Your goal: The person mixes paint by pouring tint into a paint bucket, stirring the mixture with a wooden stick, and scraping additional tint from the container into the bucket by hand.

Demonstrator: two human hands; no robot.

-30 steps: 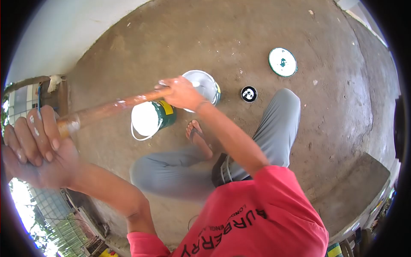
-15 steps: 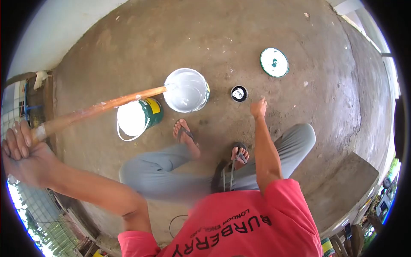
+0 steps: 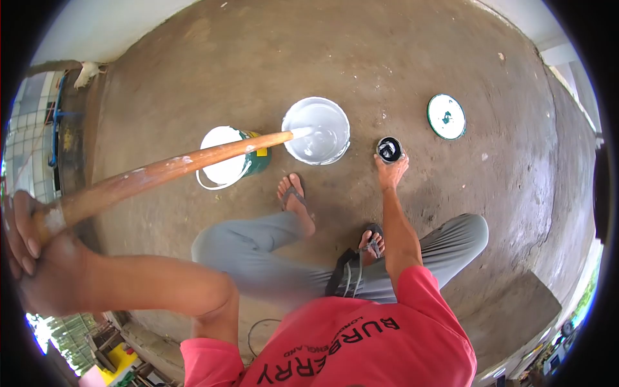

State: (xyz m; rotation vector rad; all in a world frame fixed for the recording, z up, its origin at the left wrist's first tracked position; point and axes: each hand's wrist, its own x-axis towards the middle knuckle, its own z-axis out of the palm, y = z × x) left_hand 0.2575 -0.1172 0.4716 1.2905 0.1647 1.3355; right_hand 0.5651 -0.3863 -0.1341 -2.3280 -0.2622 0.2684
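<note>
At the far left, my left hand (image 3: 32, 248) is closed round the near end of a long wooden stick (image 3: 171, 171). The stick's white-coated far end reaches into a large bucket (image 3: 332, 151) with whitish-grey liquid. My right hand (image 3: 391, 173) has its fingers round a small dark can (image 3: 389, 150) on the floor, with some white stuff inside the can. Beside the large bucket, partly behind the stick, is a green bucket (image 3: 259, 162) with a yellow label, a white handle and bright white contents.
A round lid (image 3: 446, 117), white with a green rim, lies on the brown floor (image 3: 258, 64) beyond the can. My feet in dark sandals are below the buckets. A wall (image 3: 109, 32) stands at the upper left, and a low slab (image 3: 509, 309) at the lower right.
My right hand let go of the stick, reached right and took hold of the small dark can. My left hand has kept its hold on the stick. The view has shifted.
</note>
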